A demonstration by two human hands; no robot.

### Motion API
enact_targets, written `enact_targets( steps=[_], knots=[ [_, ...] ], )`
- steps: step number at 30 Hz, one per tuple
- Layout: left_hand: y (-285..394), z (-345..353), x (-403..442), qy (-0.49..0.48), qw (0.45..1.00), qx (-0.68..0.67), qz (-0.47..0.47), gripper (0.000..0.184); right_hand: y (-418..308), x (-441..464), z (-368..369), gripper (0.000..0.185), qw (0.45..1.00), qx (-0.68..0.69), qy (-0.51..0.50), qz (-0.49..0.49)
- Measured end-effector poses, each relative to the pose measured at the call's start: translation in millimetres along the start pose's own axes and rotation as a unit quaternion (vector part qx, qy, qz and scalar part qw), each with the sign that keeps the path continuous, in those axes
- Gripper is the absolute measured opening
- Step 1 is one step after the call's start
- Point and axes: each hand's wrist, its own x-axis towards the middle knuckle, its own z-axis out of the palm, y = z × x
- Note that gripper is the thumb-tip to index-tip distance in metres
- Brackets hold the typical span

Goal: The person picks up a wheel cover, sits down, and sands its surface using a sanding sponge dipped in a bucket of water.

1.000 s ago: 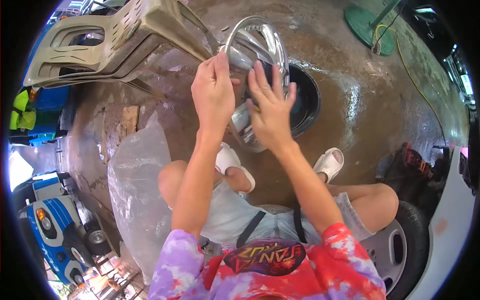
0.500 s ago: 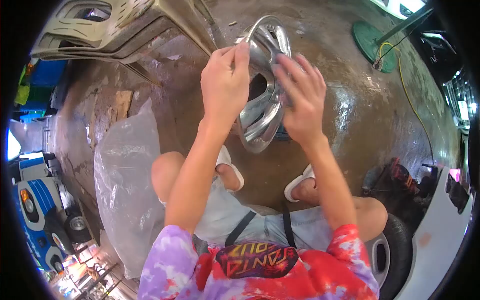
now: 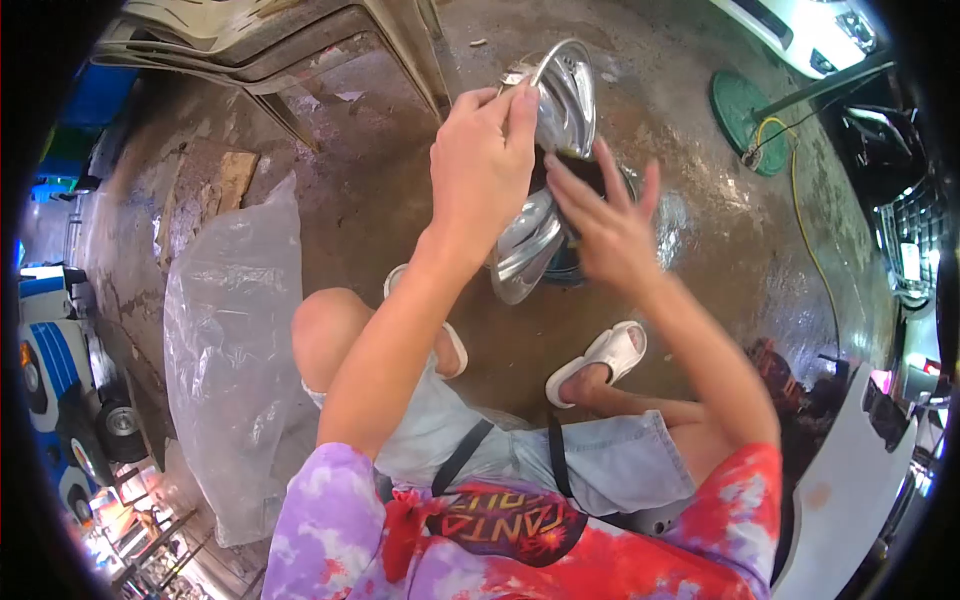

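Observation:
A shiny chrome wheel cover (image 3: 570,108) with curved spokes is tilted up on edge in front of me, above the wet floor. My left hand (image 3: 485,155) is closed on its left rim, with thumb and fingers pinched near the top. Over the right side of the wheel cover, my right hand (image 3: 612,222) has its fingers spread. It is slightly blurred, and whether the fingertips touch the chrome I cannot tell. Partly hidden behind the wheel cover is a dark round container (image 3: 568,268).
Stacked beige plastic chairs (image 3: 330,50) stand at the upper left. A clear plastic sheet (image 3: 235,350) lies left of my legs. At the upper right is a green round base (image 3: 742,120) with a pole and a yellow cable (image 3: 808,190). A white panel (image 3: 850,490) stands at the lower right.
The wheel cover has turned more edge-on and shifted slightly right with my left hand. My right hand has moved lower, its fingers more spread. The camera view has shifted.

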Motion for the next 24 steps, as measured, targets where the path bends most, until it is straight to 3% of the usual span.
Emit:
enact_targets(
  steps=[2, 4, 5, 7, 9, 12, 14, 16, 20, 22, 24],
  knots=[
    [-2, 1, -2, 0.021, 1.000, 0.011, -0.001, 0.042, -45, -2, -7, 0.058, 0.956, 0.259, -0.013, 0.138],
    [0, -5, -7, 0.008, 1.000, 0.014, -0.012, 0.041, -71, 8, -25, 0.054, 0.895, 0.424, -0.028, 0.137],
    [3, -4, -3, 0.004, 1.000, 0.010, -0.009, 0.041, -72, 8, -24, 0.056, 0.903, 0.407, -0.027, 0.136],
    [1, 1, -6, -0.010, 1.000, -0.005, 0.012, 0.040, -37, -1, -9, 0.058, 0.973, 0.215, -0.002, 0.082],
    [3, 2, -12, -0.016, 0.999, -0.032, 0.018, 0.039, -26, -5, -8, 0.064, 0.995, 0.084, 0.021, 0.057],
    [-3, -1, -11, -0.002, 1.000, -0.015, -0.002, 0.041, -94, -9, -25, 0.068, 0.930, 0.338, 0.018, 0.144],
    [-7, -2, -8, 0.000, 1.000, -0.011, 0.009, 0.041, -64, -16, -8, 0.071, 0.986, 0.143, 0.037, 0.083],
    [-7, -2, -9, 0.002, 1.000, -0.006, -0.009, 0.041, -52, -15, -1, 0.070, 0.984, 0.093, 0.065, 0.140],
    [2, -1, -12, -0.011, 0.999, -0.024, -0.027, 0.042, -121, -10, -19, 0.065, 0.919, 0.318, 0.089, 0.215],
    [11, -9, -18, -0.038, 0.995, -0.037, -0.080, 0.043, -97, -18, -7, 0.059, 0.964, 0.175, 0.103, 0.170],
    [5, -4, -21, -0.025, 0.999, -0.033, -0.022, 0.041, -70, -15, 1, 0.057, 0.967, 0.090, 0.125, 0.204]
  ],
)
